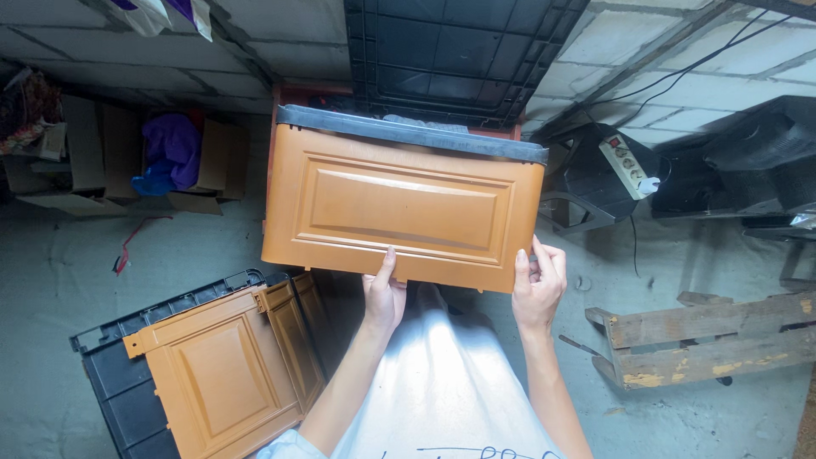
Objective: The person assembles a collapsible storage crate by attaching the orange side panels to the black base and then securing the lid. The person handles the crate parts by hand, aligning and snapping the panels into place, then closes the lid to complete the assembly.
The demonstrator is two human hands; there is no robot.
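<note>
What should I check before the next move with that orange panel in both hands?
1. Left hand on the orange panel: fingers on its lower edge, ok.
2. Right hand at the lower right corner: ok.
3. Panel level: tilted, right side lower, not ok.
4. Grey strip along the panel's top edge: in place; whether it is fastened, cannot tell.
5. Floor at the left: a second orange panel lies on a black crate part close by, not ok.
6. Wooden pallet at the right: apart from the hands, ok.
</note>
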